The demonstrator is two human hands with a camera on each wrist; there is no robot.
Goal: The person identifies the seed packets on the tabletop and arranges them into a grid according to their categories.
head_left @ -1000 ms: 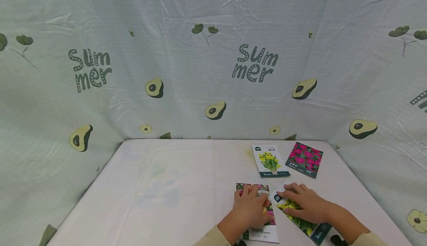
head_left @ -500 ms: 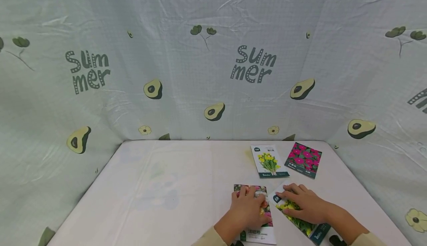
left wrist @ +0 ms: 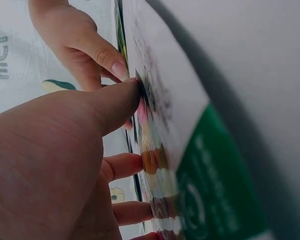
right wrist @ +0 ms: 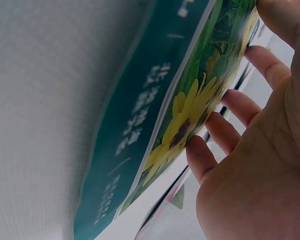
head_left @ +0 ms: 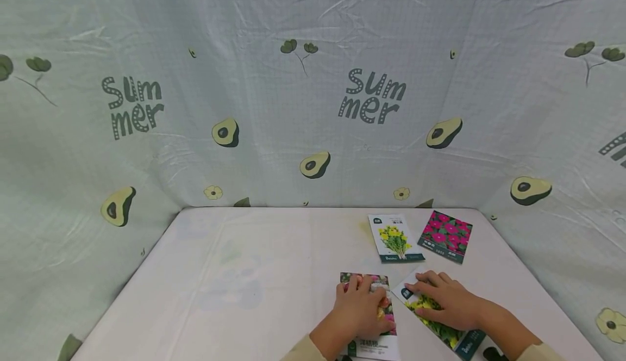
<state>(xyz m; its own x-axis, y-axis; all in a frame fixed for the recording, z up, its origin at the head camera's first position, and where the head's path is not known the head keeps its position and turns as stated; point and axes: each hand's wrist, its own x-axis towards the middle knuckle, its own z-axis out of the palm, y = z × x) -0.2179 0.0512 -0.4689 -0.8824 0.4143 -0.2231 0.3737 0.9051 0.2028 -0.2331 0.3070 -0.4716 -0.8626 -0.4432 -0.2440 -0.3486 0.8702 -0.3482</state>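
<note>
My left hand (head_left: pixel 359 309) rests fingertips and thumb on a flower seed packet (head_left: pixel 376 346) with pink and orange blooms, lying flat near the table's front. In the left wrist view the thumb and several fingers touch the face of that packet (left wrist: pixel 162 105), whose green corner is closest to the camera. Just to the right, my right hand (head_left: pixel 450 300) lies spread over a yellow-flower seed packet (head_left: pixel 442 331) set at a slant. The right wrist view shows those fingertips (right wrist: pixel 202 155) touching its printed face, beside a dark green band. Both palms hide part of the print.
Behind the hands lie two more packets: a white one with yellow flowers (head_left: pixel 393 237) and a magenta-flower one (head_left: pixel 446 236). A pale cloth covers the table (head_left: pixel 235 290). A printed curtain (head_left: pixel 269 94) stands along its back and sides.
The left hand and the packet under it have slid slightly to the left. The right hand stays nearly in place on its packet. The two packets at the back have not moved.
</note>
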